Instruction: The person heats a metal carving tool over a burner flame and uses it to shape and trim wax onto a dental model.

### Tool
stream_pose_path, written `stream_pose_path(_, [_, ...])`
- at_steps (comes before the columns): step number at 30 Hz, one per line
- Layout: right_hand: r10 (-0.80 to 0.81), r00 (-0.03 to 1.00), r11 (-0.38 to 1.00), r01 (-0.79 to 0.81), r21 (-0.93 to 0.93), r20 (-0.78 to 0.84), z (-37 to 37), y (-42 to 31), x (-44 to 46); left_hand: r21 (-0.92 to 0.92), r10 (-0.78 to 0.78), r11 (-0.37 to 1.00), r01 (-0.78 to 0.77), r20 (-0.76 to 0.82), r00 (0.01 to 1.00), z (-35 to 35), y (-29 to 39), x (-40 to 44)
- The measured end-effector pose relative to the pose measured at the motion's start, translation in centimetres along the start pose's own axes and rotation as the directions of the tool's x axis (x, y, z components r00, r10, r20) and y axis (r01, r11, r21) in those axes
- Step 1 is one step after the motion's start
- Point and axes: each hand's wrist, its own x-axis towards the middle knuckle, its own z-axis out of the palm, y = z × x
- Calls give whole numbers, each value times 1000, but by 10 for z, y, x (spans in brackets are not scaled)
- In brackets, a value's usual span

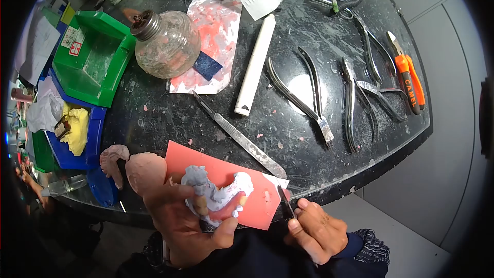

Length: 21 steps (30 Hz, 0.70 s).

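My left hand (pixel 188 231) is closed around a pale dental cast (pixel 208 188) that bears pink wax and artificial teeth, its thumb at the lower edge. Between the thumb and fingers of my right hand (pixel 319 231) is a slim metal wax carver (pixel 285 201), its dark tip pointing up and away from me. The tip is close to the corner of a pink wax sheet (pixel 262 208) lying beneath the cast; whether it touches is unclear. A metal scalpel (pixel 247 141) rests on the bench just beyond the sheet.
Several pliers (pixel 321 123) and orange-handled cutters (pixel 409 82) lie to the right. A glass spirit lamp (pixel 167 46) stands on wax-stained paper (pixel 218 20), near a white stick (pixel 256 64). Green (pixel 110 90) and blue bins (pixel 95 134) line the left. The bench edge (pixel 370 180) curves close by.
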Motion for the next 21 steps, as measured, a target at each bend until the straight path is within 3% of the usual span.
stream_pose_path(7, [-99,981,995,97,17,164,-15,16,-9,-31,6,1000,-5,40,999,-3,-3,-1])
stream_pose_path(10, [19,981,1000,-24,20,192,-22,16,-15,90,31,995,-33,19,999,-8,-7,-5])
stream_pose_path(13, [25,978,1000,-28,11,208,-26,19,-18,117,117,986,-116,-2,993,-6,-10,-2])
stream_pose_path(16, [-1,986,1000,1,5,165,-30,19,-18,62,43,997,-37,-95,995,-5,-12,-9])
stream_pose_path(19, [17,968,999,-26,32,250,-43,22,-1,-91,-41,996,23,-203,978,-1,-6,-5])
stream_pose_path(20, [34,987,994,-49,94,157,-39,25,-1,-131,-64,990,43,-165,984,-3,-3,-4])
stream_pose_path(21, [61,964,969,-120,217,259,-47,29,5,-166,-85,984,62,-131,988,-7,0,-3])
